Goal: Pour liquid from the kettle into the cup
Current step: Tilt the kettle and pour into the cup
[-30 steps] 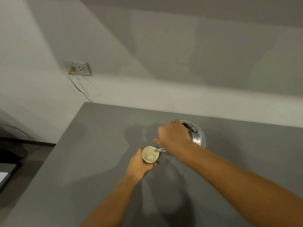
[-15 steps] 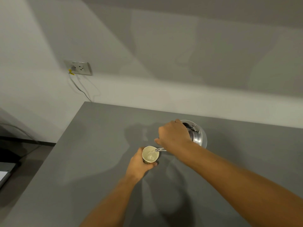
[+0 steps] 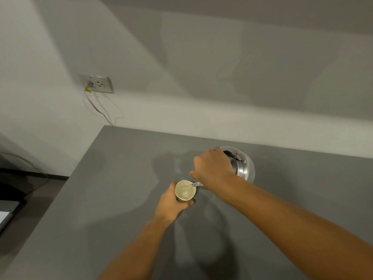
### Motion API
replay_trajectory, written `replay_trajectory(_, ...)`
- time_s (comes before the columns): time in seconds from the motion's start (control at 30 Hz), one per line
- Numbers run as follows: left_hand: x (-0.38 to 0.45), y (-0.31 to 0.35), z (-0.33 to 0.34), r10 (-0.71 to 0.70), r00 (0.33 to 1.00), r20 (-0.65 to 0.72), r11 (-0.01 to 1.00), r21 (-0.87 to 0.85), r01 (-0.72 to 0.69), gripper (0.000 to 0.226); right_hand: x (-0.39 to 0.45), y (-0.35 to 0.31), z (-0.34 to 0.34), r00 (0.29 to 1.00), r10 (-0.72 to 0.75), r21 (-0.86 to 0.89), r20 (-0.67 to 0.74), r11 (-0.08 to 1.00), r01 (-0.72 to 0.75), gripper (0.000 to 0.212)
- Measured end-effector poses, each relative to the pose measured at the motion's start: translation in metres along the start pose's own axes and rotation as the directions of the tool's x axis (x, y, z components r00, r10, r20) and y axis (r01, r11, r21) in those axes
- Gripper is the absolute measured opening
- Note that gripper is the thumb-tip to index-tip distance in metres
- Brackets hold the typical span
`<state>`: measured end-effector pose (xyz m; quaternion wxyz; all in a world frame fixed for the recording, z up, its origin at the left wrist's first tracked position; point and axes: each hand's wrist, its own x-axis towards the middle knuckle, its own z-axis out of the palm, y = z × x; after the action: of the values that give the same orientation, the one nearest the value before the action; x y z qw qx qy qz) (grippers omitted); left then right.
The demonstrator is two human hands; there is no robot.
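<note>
A small pale paper cup (image 3: 185, 191) stands on the grey table (image 3: 113, 190), with my left hand (image 3: 172, 201) wrapped around its left side. A shiny steel kettle (image 3: 243, 166) is tilted toward the cup, and my right hand (image 3: 212, 166) grips its handle from above, hiding most of the body. The thin metal spout (image 3: 196, 184) reaches over the cup's right rim. Clear liquid runs from the spout and lies in the cup.
A wall socket (image 3: 96, 83) with a plugged-in cable (image 3: 96, 107) sits on the white wall at the far left. The table's left edge drops to a darker lower surface with a white-and-dark object (image 3: 6, 216). My forearms cross the table's near part.
The kettle has tipped slightly further and liquid now shows in the cup. Both hands stay almost where they were.
</note>
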<state>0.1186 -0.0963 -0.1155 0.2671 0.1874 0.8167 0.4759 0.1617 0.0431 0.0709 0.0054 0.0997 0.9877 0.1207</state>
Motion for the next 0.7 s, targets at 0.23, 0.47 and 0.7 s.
replay_trajectory(0.23, -0.0014, 0.0024, -0.0004, -0.002, 1.0, -0.001, 1.0, -0.006, 0.002, 0.064, -0.0002, 0.0, -0.0007, 1.0, -0.002, -0.002, 0.015, 1.0, 0.002, 0.047)
replay_trajectory(0.47, -0.0016, 0.0024, -0.0009, 0.005, 1.0, 0.005, 1.0, -0.01, -0.005, 0.063, -0.001, -0.0004, 0.0007, 1.0, -0.005, 0.004, 0.014, 1.0, 0.005, 0.047)
replay_trajectory(0.7, -0.003, 0.0044, -0.0013, 0.012, 1.0, 0.002, 1.0, -0.014, -0.012, 0.061, -0.0013, -0.0018, 0.0004, 1.0, -0.005, -0.015, 0.006, 1.0, 0.005, 0.048)
